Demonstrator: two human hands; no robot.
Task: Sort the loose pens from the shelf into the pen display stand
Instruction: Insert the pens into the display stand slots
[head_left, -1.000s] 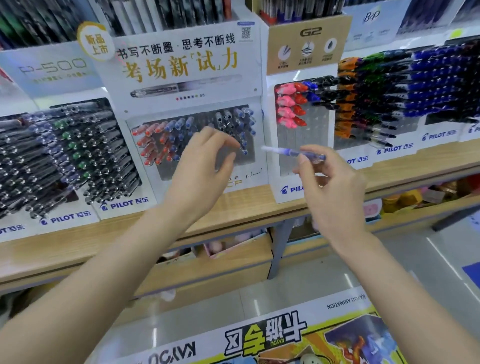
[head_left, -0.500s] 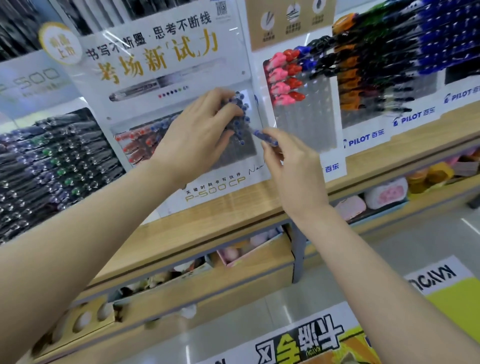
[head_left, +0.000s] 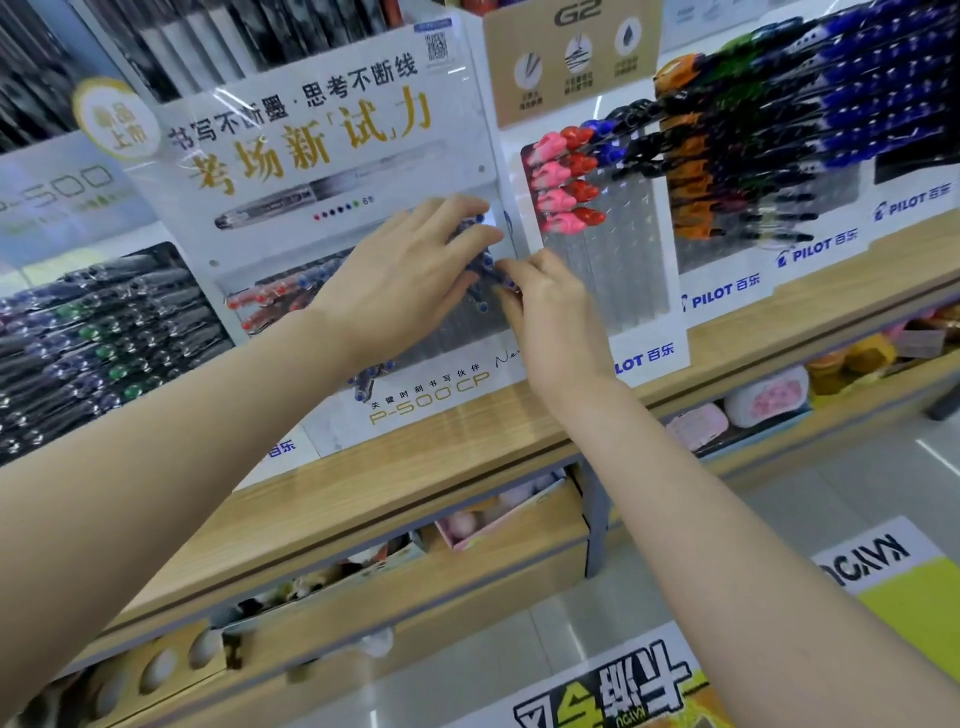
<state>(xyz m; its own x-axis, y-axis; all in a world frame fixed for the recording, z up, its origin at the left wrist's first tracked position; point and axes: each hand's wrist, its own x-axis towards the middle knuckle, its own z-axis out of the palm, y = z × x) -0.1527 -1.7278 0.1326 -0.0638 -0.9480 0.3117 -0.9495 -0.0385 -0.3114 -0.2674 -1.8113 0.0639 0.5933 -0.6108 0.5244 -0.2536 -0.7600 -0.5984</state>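
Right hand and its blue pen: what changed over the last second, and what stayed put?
The right hand carried the blue pen leftward from in front of the G2 stand to the blue end of the P-500 CP stand, beside the left hand, which also moved onto those pens. The pen is mostly hidden now; grip unclear. Other racks unchanged.

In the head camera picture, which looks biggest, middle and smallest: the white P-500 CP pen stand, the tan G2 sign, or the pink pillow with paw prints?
1. White P-500 CP pen display stand, clearly largest.
2. Tan G2 sign card, partly cut off at the top.
3. Pink paw-print pillow, which looks only a little smaller, so these two are unsure.
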